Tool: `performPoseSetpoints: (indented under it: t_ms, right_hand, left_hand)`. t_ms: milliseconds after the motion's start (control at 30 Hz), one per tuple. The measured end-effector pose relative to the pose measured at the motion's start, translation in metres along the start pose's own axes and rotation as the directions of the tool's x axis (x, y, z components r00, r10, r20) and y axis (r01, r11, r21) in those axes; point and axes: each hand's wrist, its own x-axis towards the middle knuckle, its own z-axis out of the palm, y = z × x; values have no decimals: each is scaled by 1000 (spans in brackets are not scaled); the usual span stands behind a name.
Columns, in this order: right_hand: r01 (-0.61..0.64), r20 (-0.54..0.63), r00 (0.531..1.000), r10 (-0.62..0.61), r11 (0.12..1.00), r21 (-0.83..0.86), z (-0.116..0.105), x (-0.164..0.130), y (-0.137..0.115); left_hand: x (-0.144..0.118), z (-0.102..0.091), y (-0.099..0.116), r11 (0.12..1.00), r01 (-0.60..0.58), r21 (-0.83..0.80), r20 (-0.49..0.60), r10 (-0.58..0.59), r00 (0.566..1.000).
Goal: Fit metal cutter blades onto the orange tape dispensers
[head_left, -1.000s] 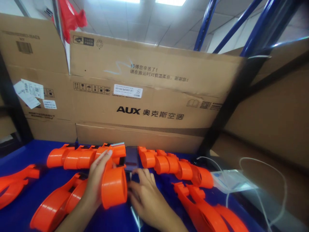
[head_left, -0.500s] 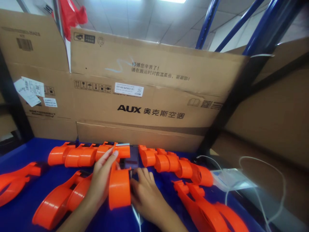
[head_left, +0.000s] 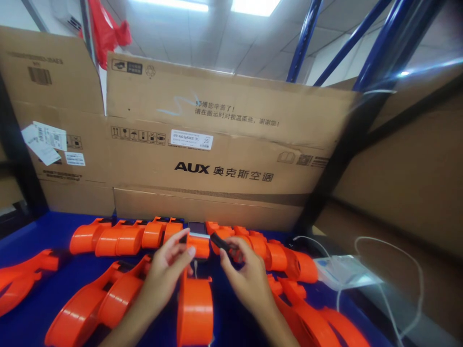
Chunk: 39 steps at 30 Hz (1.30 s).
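Observation:
My left hand is closed on an orange plastic tape dispenser, gripping it near its upper end. A pale, narrow blade strip lies across the top of that end, and the round body hangs below my fingers. Just to the right, my right hand pinches a small black plastic piece between thumb and fingers. The piece is tilted and apart from the dispenser.
Several orange dispensers with black ends line the back left; others run along the right. A phone-like dark object lies behind my hands. A clear plastic bag and white cable sit right. Cardboard walls the blue surface.
My right hand has risen and moved right, bringing the black piece into view. The left hand and its dispenser have shifted right and slightly lower. The view has tilted up a little.

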Motion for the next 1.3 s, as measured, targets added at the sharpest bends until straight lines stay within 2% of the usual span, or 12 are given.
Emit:
performPoseSetpoints:
  t_ms: [67, 133, 400, 700, 867, 967, 1033, 1100, 1133, 1167, 1200, 1300]
  right_hand:
    - [26, -96, 995, -22, 999, 44, -4, 0, -3]
    - [64, -133, 990, -54, 995, 76, -5, -1, -7]
    - [193, -14, 981, -194, 962, 195, -4, -3, -11]
    - [163, 43, 983, -177, 960, 227, 0, -5, -12]
    - [126, 121, 979, -165, 952, 279, -3, -6, -15]
    - [90, 167, 975, -147, 947, 310, -8, -3, -13]
    - [5, 111, 993, -39, 955, 296, -13, 3, -5]
    - [-136, 26, 991, 134, 969, 205, -18, 9, 8]
    - [-195, 31, 981, 193, 977, 85, -22, 12, 15]
    - [-236, 75, 967, 245, 965, -114, -25, 14, 22]
    - [-241, 148, 942, 300, 916, -321, -29, 15, 28]
    - [-259, 184, 895, 406, 810, -526, -36, 12, 40]
  left_hand:
    - [0, 0, -3, 998, -2, 59, 59, -2, 998]
    - [0, 0, -6, 994, -15, 106, 93, 5, 996]
    - [-4, 2, -7, 989, -31, 145, 134, 12, 991]
    - [-4, 0, -12, 986, -47, 157, 197, 15, 980]
    - [-3, -2, -15, 992, -29, 120, 230, 0, 973]
    - [-5, 0, -13, 999, 12, 44, 196, -20, 980]
    - [-5, -1, -11, 999, 51, -18, 122, -48, 991]
    - [-2, -4, -11, 995, 88, -45, 63, -85, 994]
    - [1, -7, -11, 994, 103, -43, 57, -100, 993]
    - [4, -10, -12, 993, 114, -31, 73, -111, 991]
    - [7, -13, -14, 992, 121, -20, 96, -118, 988]
    - [14, -19, -19, 991, 135, 2, 131, -134, 982]
